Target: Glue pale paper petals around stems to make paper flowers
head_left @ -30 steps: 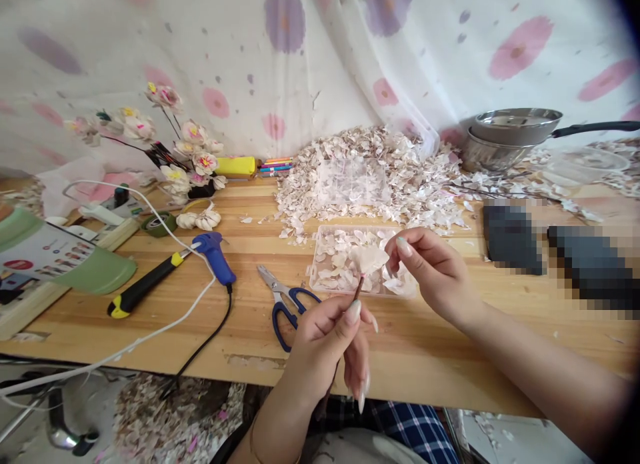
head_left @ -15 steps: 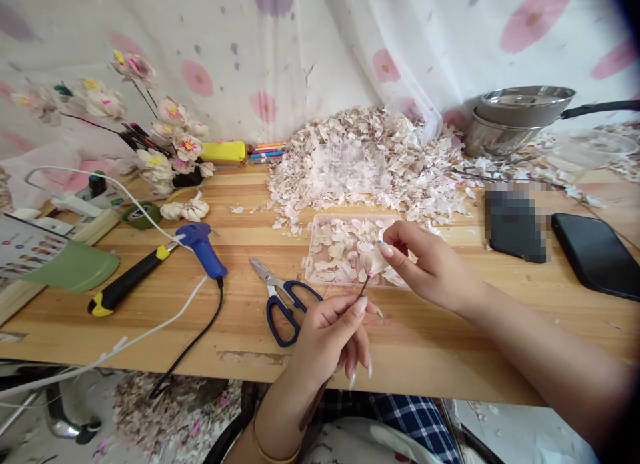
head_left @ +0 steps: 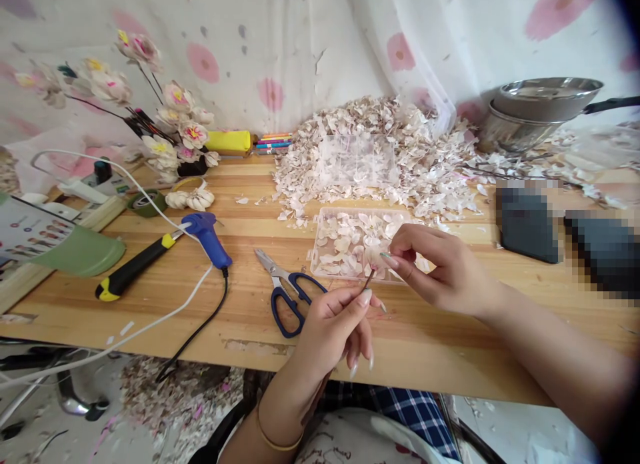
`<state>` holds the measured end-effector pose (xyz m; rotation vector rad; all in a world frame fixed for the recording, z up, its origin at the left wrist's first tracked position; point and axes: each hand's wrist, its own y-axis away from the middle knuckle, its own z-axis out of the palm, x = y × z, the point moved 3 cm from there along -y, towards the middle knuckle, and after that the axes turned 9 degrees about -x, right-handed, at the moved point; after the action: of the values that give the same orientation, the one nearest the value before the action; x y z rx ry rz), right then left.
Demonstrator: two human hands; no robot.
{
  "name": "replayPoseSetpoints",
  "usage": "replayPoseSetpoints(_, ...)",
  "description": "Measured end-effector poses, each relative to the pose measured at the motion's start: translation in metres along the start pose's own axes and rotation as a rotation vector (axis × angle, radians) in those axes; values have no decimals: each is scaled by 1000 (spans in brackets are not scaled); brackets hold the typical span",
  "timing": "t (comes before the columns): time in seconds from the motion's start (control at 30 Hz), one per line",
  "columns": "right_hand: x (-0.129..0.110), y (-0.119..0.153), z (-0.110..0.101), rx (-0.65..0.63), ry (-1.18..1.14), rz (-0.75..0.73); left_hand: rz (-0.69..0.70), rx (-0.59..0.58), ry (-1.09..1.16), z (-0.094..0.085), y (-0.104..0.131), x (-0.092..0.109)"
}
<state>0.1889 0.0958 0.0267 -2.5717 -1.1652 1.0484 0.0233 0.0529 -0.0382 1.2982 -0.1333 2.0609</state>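
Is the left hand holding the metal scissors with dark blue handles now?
No, the scissors lie on the light brown wooden table, while the left hand pinches a thin dark brown stem.

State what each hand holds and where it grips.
The left hand pinches a thin dark stem just below its tip. The right hand is at the pale petal by that tip; whether it grips its edge cannot be told.

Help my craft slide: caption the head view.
Left hand holds a thin stem while the right hand pinches a pale petal at its tip, blue-handled scissors nearby.
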Motion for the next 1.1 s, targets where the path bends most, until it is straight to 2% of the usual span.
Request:
replayPoseSetpoints(0.27, 6, -1, -2, -42, -80, 145, -17, 8, -2, -1, 2, -1)
replayPoseSetpoints(0.6, 3, 0, -1, -112, -47, 43, -22, 33, 11, -4, 2, -2)
replayPoseSetpoints(0.9, 6, 1, 0, -156, -123, 99, -19, 19, 4, -2, 2, -1)
replayPoseSetpoints(1.1, 10, 0, 0, -141, -138, 146, -44, 21, -13, -2, 3, -1)
